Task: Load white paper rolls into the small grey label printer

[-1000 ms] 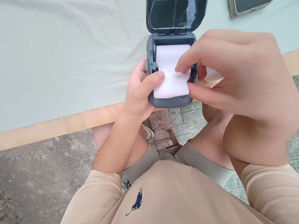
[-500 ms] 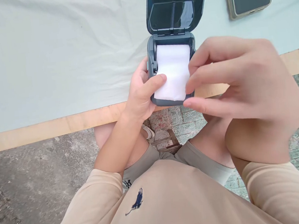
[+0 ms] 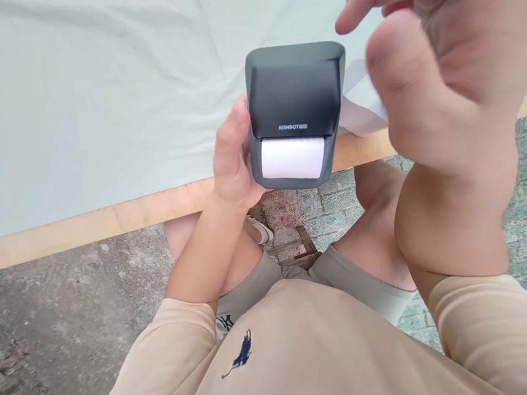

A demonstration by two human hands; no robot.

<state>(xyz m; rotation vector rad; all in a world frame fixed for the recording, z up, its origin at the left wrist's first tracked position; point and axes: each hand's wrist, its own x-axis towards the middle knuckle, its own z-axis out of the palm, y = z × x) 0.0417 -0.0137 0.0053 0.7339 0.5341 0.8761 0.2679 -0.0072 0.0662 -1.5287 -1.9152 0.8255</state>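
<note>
- Holding, head view: left hand point(image 3: 236, 163), closed about the left side of a dark label printer point(image 3: 294, 98); one digit lies along the casing, the rest mostly hidden behind it.
- Label printer: dark grey, over the table's near edge, mid-scene; its far end points away from the wearer.
- Lid point(image 3: 294, 86): black, glossy, down over the far part of the body; lettering "NIIMBOT" in white near its lower edge.
- Paper strip point(image 3: 293, 158): white, emerging below the lid and lying across the near end of the casing.
- Right hand point(image 3: 447, 68): blurred, raised to the right, apart from the printer; thumb and fingers loosely spread, half curled, with hold of nothing that shows.
- White sheet point(image 3: 361, 110): curved, between printer and right hand; whether it touches either cannot be told.
- Table point(image 3: 96, 102): pale cloth, wooden strip point(image 3: 129, 212) along the near edge.
- Shirt point(image 3: 306, 355): beige, dark embroidered emblem at left.
- Shorts point(image 3: 355, 278): grey-green, at the near side.
</note>
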